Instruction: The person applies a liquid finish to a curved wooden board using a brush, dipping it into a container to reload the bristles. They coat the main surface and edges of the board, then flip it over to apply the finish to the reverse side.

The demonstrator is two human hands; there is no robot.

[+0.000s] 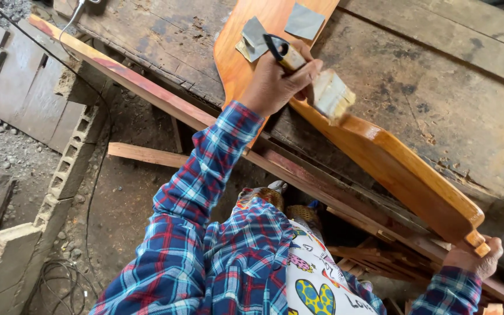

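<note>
Curved wooden piece (380, 157) gleams orange, wet under paintbrush (328, 90).

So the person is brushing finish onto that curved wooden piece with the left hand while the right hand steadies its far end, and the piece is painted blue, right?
Not quite: the curved wooden piece is glossy orange-brown, not blue, as the head view shows. The rest holds: the left hand grips the paintbrush against it, and the right hand steadies its end over the worn plank table.

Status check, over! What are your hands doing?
Left hand gripping paintbrush on curved wooden piece. Right hand steadying its end. Nothing blocking, over.
</note>
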